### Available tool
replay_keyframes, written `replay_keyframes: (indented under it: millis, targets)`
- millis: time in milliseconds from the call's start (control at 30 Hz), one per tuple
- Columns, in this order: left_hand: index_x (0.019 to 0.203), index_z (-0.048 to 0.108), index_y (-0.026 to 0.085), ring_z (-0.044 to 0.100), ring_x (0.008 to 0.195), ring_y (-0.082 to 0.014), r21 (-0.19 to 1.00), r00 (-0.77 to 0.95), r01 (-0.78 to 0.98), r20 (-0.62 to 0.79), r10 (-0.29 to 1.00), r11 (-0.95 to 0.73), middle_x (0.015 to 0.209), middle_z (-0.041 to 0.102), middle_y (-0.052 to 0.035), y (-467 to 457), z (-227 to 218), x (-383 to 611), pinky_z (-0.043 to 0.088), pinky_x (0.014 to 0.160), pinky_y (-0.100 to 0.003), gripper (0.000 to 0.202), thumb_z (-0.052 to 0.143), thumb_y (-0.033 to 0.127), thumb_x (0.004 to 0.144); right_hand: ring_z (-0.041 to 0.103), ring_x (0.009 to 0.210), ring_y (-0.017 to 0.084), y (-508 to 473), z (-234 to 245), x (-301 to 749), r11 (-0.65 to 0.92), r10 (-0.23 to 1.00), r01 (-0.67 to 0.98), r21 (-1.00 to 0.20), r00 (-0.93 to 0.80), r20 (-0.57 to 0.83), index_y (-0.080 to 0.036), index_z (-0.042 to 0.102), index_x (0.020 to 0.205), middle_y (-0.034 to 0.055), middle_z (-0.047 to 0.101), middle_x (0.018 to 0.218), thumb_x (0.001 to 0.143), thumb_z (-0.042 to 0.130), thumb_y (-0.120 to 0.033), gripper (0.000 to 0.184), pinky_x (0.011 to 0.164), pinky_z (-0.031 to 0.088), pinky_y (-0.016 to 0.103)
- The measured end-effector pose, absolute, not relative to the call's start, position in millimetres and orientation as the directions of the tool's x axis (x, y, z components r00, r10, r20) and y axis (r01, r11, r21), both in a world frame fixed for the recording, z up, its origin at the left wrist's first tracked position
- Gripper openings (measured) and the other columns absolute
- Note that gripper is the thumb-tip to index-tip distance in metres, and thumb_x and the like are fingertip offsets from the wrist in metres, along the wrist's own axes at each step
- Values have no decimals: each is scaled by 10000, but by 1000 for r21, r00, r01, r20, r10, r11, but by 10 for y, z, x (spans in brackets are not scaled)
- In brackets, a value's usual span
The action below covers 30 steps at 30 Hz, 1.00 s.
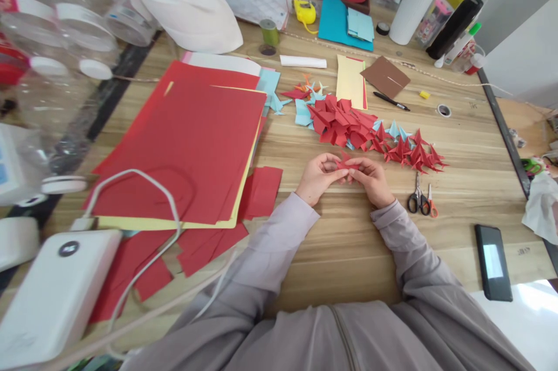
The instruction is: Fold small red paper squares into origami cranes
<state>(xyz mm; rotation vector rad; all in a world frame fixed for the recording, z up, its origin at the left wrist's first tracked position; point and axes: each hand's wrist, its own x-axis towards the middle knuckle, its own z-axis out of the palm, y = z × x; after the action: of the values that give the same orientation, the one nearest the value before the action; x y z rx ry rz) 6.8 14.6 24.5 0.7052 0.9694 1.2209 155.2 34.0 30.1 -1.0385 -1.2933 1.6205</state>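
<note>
- A small red folded paper (347,163) is pinched between the left hand (318,176) and the right hand (370,179), just above the wooden table (340,243).
- Beyond the grip, a pile of folded red shapes (344,124) is heaped.
- Scissors (419,199) are laid to its right, and red sheets (183,144) are spread to its left.

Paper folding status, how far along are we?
Done: a heap of folded red paper pieces, plus a row of smaller folded red and light-blue pieces, lies on the wooden table beyond the hands. In hand: the left hand and right hand pinch one small red paper piece between them, mid-fold. Left: cut red paper squares and a stack of large red sheets lie unfolded, so probably plenty remains.
</note>
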Motion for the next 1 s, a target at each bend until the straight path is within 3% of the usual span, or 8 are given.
replay_keyframes:
  millis: [600,1000]
  targets:
    - [844,555,140,590,458,-118,880,79,-409,-230,970,242,532,636,26,139,271,29,470,528,-247,408,806,244,540,574,559,105,337,288,1579,-113,928,-80,-990,-366,-76,-175,675,913,-25,643,613,691,743,-282,256,593,480,260]
    - [890,547,124,642,510,-161,811,163,-491,-273,948,317,594,683,-28,151,291,-9,498,524,-266,429,792,233,555,578,560,107,350,234,1608,-105,928,-105,-989,-368,-59,-176,677,968,-16,661,651,725,710,-257,259,607,488,272]
